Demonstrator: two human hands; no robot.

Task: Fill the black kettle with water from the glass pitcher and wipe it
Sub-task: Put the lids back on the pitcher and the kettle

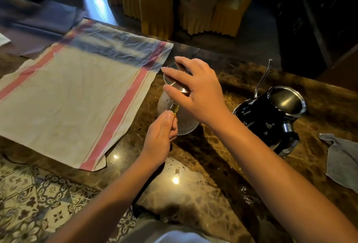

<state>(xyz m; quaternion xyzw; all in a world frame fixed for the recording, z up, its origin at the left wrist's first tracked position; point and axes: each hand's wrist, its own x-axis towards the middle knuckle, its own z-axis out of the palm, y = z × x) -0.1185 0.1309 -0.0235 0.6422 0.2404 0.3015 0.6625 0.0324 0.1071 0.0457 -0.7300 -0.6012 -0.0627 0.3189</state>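
The glass pitcher (pixel 185 122) stands upright on the brown marble counter (pixel 193 194), textured glass with an amber handle. My left hand (pixel 161 139) is closed around that handle. My right hand (pixel 195 89) rests on top of the pitcher, fingers gripping its round metal lid (pixel 174 83). To the right stands the black kettle (pixel 271 120), its lid off and the steel-rimmed mouth showing, its outside dotted with water drops, a thin curved spout rising behind it. A grey wiping cloth (pixel 342 161) lies flat at the right edge.
A large cream towel with red stripes (pixel 73 99) covers the counter's left part. Water drops sit on the marble near me. Yellow-covered chairs (pixel 203 10) stand beyond the far edge. Patterned floor tiles (pixel 38 200) show at bottom left.
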